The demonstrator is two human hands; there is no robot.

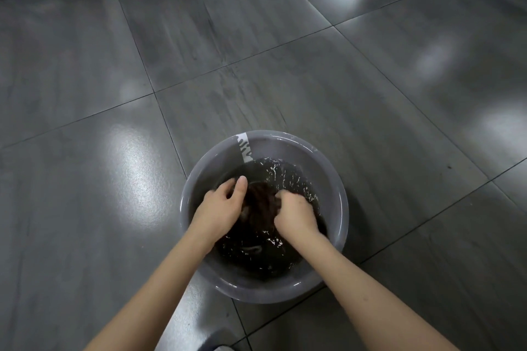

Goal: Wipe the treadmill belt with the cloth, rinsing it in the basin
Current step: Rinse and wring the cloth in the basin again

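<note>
Rinse step in hand, no wiping yet. 2 hands down in the basin [339,188], which sits on the tiled floor [285,65].

Left hand [221,205]: fingers [241,184] curled onto the near-left edge of the cloth [261,205], tips partly under water. Right hand [295,215]: closed in a tight fist on the cloth's other side, knuckles up.

Cloth: dark brown, bunched into a wad directly between the 2 sets of fingers, half sunk. A loose tail seems to trail under the surface just behind the wrists, but it is hard to tell.

Water [288,177]: dark, rippled and flecked with glare just beyond the fingertips, so it looks freshly stirred.

White label strip [244,148] on the basin wall, past the left fingers.

Dark blurred edge at the far top left, well away from both hands; possibly the treadmill, cannot confirm.

Next, as I judge it: lift the wad clear, twist both grips opposite ways over the basin to wring it, then carry it to the belt. Risk is drips on the glossy tiles.
</note>
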